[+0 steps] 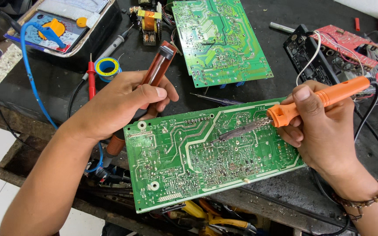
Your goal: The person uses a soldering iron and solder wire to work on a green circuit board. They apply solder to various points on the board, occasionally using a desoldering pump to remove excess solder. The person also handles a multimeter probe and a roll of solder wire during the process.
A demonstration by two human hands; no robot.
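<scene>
A large green circuit board (197,161) lies solder side up on the dark bench in front of me. My right hand (320,131) grips an orange-handled soldering iron (324,98); its metal tip touches the board near the middle. My left hand (119,102) holds a brown desoldering pump (158,65), angled up and away, just past the board's far left corner. A beaded bracelet (364,201) sits on my right wrist.
A second green circuit board (219,41) lies further back. A multimeter (53,30) with a blue lead sits at the far left, beside a roll of solder wire (107,67) and a red probe (91,78). A red board on a black chassis (329,48) stands at right. Yellow-handled pliers (215,218) lie below the bench edge.
</scene>
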